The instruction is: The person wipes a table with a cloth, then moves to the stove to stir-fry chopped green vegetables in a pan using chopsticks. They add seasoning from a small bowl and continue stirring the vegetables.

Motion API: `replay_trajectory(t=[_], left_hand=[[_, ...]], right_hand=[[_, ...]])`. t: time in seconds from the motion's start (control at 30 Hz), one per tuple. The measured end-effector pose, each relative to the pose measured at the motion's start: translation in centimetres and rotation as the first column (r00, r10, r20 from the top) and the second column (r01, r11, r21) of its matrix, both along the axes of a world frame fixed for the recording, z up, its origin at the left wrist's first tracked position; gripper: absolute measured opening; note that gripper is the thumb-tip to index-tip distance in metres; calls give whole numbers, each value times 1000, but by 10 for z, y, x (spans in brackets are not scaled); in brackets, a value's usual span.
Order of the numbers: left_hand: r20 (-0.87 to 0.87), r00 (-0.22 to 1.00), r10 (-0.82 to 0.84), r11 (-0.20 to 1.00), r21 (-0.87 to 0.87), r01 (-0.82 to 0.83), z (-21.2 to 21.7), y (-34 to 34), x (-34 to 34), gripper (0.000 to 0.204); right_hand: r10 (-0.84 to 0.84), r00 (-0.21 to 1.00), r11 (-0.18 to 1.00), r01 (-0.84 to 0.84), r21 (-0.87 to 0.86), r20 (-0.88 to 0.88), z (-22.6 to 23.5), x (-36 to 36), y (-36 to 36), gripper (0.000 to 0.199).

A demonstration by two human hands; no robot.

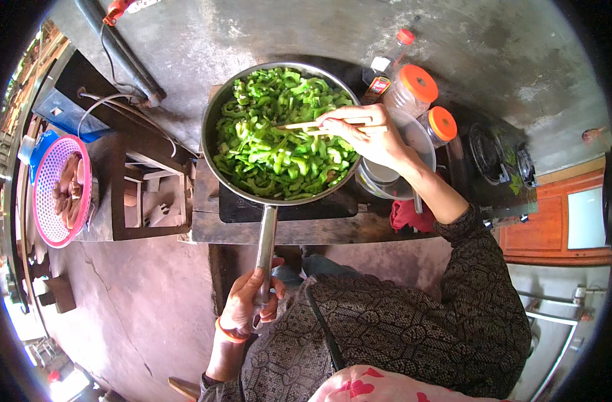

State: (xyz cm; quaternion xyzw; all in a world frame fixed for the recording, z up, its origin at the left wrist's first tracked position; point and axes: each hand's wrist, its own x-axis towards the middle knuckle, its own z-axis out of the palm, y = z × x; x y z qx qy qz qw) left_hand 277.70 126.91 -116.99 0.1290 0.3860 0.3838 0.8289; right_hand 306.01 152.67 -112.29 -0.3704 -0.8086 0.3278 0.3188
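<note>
A wide frying pan (209, 164) full of sliced green vegetables (272, 134) sits on a flat black cooktop (306, 211). Its long metal handle points toward me, and my left hand (250, 298) is wrapped round the end of it. An orange band circles my left wrist. Over the right part of the pan, my right hand (370, 136) grips a pair of wooden chopsticks (306, 125). Their tips reach the pieces near the middle of the pan.
Right of the pan stand a metal pot (423, 144), a red-capped bottle (380, 74) and two orange-lidded jars (413, 87). A dark red cloth (411, 218) lies at the wooden table's (252, 232) front edge. At far left, a pink basket (40, 214) holds brownish pieces (70, 187).
</note>
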Motion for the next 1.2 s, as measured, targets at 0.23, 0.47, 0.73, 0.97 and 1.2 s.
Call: replay_trajectory(t=[0.23, 0.47, 0.73, 0.97, 1.2], left_hand=[[19, 1000, -13, 998, 69, 12, -4, 0, -1, 57], [-15, 998, -68, 994, 88, 69, -4, -1, -4, 56], [63, 998, -24, 997, 69, 19, -5, -1, -1, 55], [85, 996, -18, 997, 70, 12, -8, 1, -1, 55], [67, 998, -8, 997, 72, 3, -6, -1, -1, 55]], right_hand=[[-242, 908, 970, 213, -119, -343, 65, 53, -18, 20], [-406, 810, 910, 314, -273, -423, -16, 55, 35, 23], [-309, 767, 936, 141, -321, -563, -16, 10, 14, 24], [-94, 893, 991, 40, -132, -441, 24, -4, -18, 22], [133, 934, 991, -135, 18, -332, 49, -8, -59, 14]])
